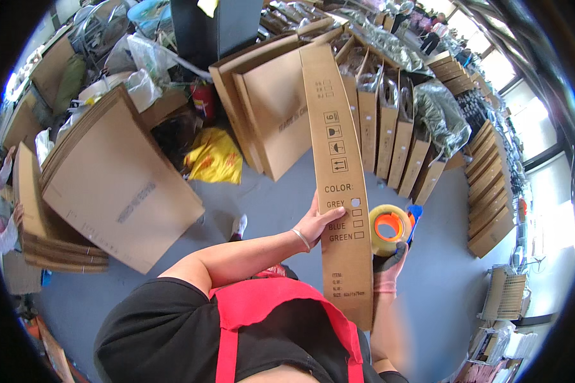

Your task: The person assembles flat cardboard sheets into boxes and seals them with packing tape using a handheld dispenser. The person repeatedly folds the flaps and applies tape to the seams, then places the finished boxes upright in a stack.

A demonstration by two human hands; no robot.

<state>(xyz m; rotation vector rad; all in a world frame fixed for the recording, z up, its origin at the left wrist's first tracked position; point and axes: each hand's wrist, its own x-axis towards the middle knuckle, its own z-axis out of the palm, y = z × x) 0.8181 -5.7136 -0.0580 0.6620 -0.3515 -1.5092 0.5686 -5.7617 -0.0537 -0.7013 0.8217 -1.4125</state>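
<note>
A long narrow brown cardboard box (340, 185) stands tilted in front of me, one printed side facing up with handling symbols and small tick squares. My left hand (319, 223) grips its left edge, thumb lying on the printed side. On the other side of the box, my right hand (390, 263), in a dark and pink glove, is closed on a tape dispenser (415, 216). The dispenser has blue parts and carries a wide roll of clear tape (382, 246) around an orange core. Whether the roll touches the box I cannot tell.
Flat cardboard sheets (124, 185) lean in a stack at left, beside a yellow bag (216, 156) and a red fire extinguisher (202, 102). Upright filled cartons (388, 121) stand in a row ahead. More cartons (492, 223) line the right. Another person's hands (18, 214) show at far left.
</note>
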